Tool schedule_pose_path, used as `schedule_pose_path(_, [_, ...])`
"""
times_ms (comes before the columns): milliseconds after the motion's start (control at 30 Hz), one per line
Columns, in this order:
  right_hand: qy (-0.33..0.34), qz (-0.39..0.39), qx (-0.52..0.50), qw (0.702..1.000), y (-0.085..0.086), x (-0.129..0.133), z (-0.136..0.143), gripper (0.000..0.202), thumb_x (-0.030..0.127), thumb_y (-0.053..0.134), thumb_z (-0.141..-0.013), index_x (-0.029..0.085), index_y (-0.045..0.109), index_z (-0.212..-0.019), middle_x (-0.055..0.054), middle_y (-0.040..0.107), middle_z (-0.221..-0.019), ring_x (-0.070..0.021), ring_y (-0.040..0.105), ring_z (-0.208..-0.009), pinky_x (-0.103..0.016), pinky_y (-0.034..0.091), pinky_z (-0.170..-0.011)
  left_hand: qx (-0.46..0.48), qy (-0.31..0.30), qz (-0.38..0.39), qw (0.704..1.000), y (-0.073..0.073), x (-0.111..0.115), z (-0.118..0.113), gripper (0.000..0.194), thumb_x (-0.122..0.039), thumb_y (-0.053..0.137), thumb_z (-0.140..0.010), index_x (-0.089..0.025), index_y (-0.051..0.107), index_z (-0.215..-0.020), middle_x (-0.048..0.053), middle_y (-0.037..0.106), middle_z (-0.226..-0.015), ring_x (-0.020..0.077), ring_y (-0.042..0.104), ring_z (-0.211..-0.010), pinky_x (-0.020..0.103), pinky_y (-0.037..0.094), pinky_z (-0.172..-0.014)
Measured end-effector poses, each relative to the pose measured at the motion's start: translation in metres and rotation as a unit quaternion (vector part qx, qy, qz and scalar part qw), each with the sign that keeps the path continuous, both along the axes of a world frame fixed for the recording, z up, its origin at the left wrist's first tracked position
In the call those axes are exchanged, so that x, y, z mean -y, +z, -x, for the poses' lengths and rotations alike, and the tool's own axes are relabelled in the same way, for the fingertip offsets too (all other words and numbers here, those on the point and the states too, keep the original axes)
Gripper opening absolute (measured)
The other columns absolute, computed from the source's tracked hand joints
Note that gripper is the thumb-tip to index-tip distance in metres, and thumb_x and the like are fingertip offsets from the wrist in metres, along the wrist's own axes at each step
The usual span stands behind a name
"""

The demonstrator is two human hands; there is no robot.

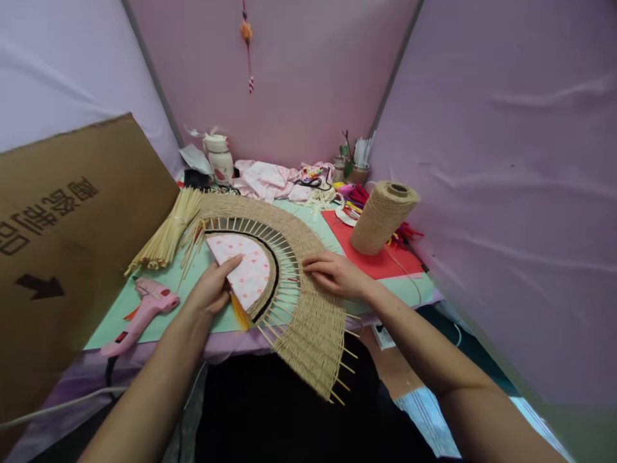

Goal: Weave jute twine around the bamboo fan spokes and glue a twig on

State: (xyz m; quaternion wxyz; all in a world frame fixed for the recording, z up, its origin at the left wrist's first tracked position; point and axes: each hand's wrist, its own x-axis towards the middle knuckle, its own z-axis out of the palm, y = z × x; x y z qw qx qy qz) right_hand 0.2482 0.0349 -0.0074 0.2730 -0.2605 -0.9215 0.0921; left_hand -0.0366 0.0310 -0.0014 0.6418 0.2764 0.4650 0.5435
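Woven fan [315, 308] overhung worktop [186, 321] edge, five o'clock.
Left hand [214, 286] pinched it, fingers closed; right hand's [337, 273] half-curled fingers touched it, grip unclear.

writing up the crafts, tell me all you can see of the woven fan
The woven fan is a wide arc of tan, straw-like weave on thin pale sticks, some poking past its outer edge. Inside sits a half-round white panel with pinkish-red spots, edged in black and tan. It lies tilted over the table's front edge, the left hand gripping the panel, the right touching the weave.
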Motion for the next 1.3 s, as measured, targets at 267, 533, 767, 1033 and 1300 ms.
schedule_pose_path(267, [0.023,-0.003,-0.047,0.999,-0.025,-0.004,-0.009,0.023,0.015,0.048,-0.087,0.02,0.066,-0.101,-0.009,0.068,-0.107,-0.0192,0.062,-0.103,-0.04,0.053,-0.091,-0.037,-0.033,0.075,0.996,0.001,-0.005,0.011,0.016,-0.003,0.057,-0.081,-0.004,0.068,-0.092,0.016,0.075,-0.085,0.0214,0.072,-0.066,0.029,0.062,-0.064])
schedule_pose_path(533, [0.011,0.002,-0.024,1.0,-0.025,-0.005,-0.009,0.018,0.016,0.047,-0.088,0.018,0.062,-0.098,-0.009,0.066,-0.1,-0.0196,0.06,-0.098,-0.038,0.052,-0.087,-0.044,0.021,0.112,0.993,0.001,-0.005,0.006,0.026,-0.001,0.058,-0.081,-0.002,0.068,-0.105,0.018,0.075,-0.088,0.0212,0.072,-0.065,0.03,0.062,-0.066])
schedule_pose_path(767, [0.049,0.006,-0.032,0.998,-0.019,0.002,-0.009,0.024,0.017,0.045,-0.088,0.02,0.062,-0.106,-0.009,0.065,-0.113,-0.0195,0.059,-0.108,-0.04,0.049,-0.093,-0.058,-0.004,0.095,0.994,-0.001,-0.008,0.008,0.015,-0.001,0.056,-0.081,-0.004,0.069,-0.089,0.016,0.075,-0.081,0.0203,0.072,-0.063,0.027,0.061,-0.061])
schedule_pose_path(1033, [0.064,0.023,0.009,0.998,-0.017,0.009,-0.005,0.023,0.016,0.043,-0.088,0.019,0.062,-0.101,-0.01,0.066,-0.105,-0.0193,0.06,-0.099,-0.038,0.051,-0.086,-0.058,0.017,0.099,0.993,-0.001,-0.005,0.006,0.019,0.0,0.057,-0.08,-0.003,0.069,-0.094,0.016,0.075,-0.082,0.02,0.072,-0.063,0.027,0.061,-0.061])
schedule_pose_path(1300, [0.067,0.018,-0.005,0.998,-0.013,0.024,-0.012,0.03,0.016,0.044,-0.088,0.019,0.06,-0.114,-0.01,0.065,-0.116,-0.0196,0.057,-0.112,-0.042,0.049,-0.095,-0.034,0.025,0.107,0.993,-0.002,-0.008,0.007,0.026,0.0,0.06,-0.078,-0.003,0.069,-0.102,0.017,0.075,-0.089,0.0202,0.072,-0.065,0.028,0.061,-0.063])
